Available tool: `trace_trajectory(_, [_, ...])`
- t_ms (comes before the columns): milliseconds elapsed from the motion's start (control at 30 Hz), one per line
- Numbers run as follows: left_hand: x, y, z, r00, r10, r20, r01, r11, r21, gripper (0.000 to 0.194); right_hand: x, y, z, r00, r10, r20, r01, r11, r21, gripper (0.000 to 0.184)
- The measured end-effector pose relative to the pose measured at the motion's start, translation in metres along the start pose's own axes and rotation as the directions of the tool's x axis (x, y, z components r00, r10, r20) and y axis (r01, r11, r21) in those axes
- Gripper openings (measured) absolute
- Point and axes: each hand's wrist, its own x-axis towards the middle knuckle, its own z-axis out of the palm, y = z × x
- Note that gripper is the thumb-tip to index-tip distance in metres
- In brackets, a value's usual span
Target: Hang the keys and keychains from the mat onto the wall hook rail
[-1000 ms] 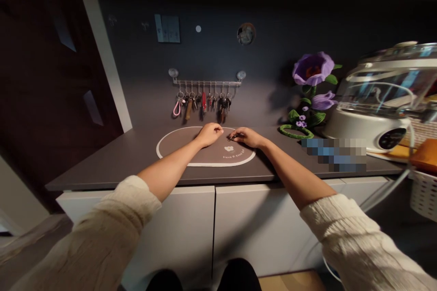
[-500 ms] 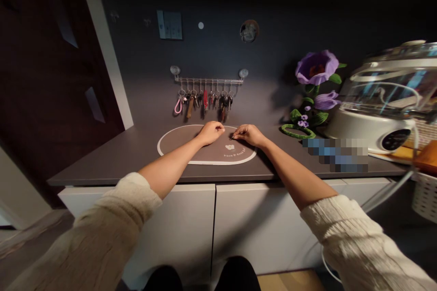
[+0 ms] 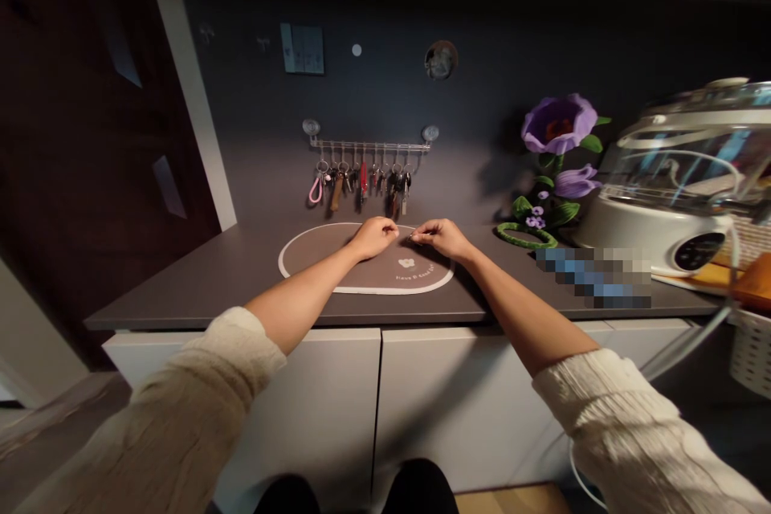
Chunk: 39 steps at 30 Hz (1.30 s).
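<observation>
Over the oval grey-brown mat point(image 3: 325, 261) with a pale rim, both my hands come close together. My left hand point(image 3: 377, 238) is closed, thumb and fingers curled inward; whatever they hold, if anything, is hidden. My right hand point(image 3: 444, 238) pinches a small dark metallic thing at its fingertips, mostly covered and too small to name surely. Just behind my hands, a clear rail point(image 3: 370, 146) on the wall carries several bunches of keys point(image 3: 344, 179). A pink loop point(image 3: 316, 189), a brown tag point(image 3: 337, 192) and a red holder point(image 3: 364, 175) hang among them.
To the right stand a purple felt flower point(image 3: 560, 125) with a green ring base point(image 3: 526, 237) and a white appliance point(image 3: 650, 221) with a clear top. A blurred patch covers part of the counter point(image 3: 181, 281). A white perforated basket point(image 3: 752, 353) sits at far right.
The dark thing at my right fingertips, plainer a second ago, is now mostly covered by my fingers. My hands stay almost in place; the view has shifted slightly.
</observation>
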Motion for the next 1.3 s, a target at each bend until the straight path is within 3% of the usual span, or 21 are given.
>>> trace_trajectory(333, [0.000,0.001,0.002,1.000,0.004,-0.027,-0.005,1.000,-0.030,0.016,0.002,-0.004,0.000,0.999,0.033,-0.022,-0.027,0.968,0.248,0.027])
trace_trajectory(500, [0.001,0.000,0.005,0.999,-0.025,-0.039,0.021,0.996,-0.091,0.017,0.004,-0.003,0.002,0.990,0.117,-0.074,-0.071,0.887,0.456,0.027])
trace_trajectory(733, [0.003,-0.001,0.011,0.995,-0.085,-0.053,0.072,0.975,-0.210,0.019,0.006,-0.005,0.005,0.969,0.225,-0.103,-0.117,0.784,0.610,0.030])
trace_trajectory(1067, [0.002,0.001,0.015,0.989,-0.121,-0.082,0.094,0.957,-0.276,0.021,0.012,-0.005,0.001,0.971,0.212,-0.111,-0.075,0.711,0.699,0.027])
trace_trajectory(1300, [0.003,0.000,0.014,0.986,-0.130,-0.102,0.100,0.960,-0.262,0.020,0.037,-0.014,-0.014,0.954,0.243,-0.177,-0.027,0.654,0.756,0.017])
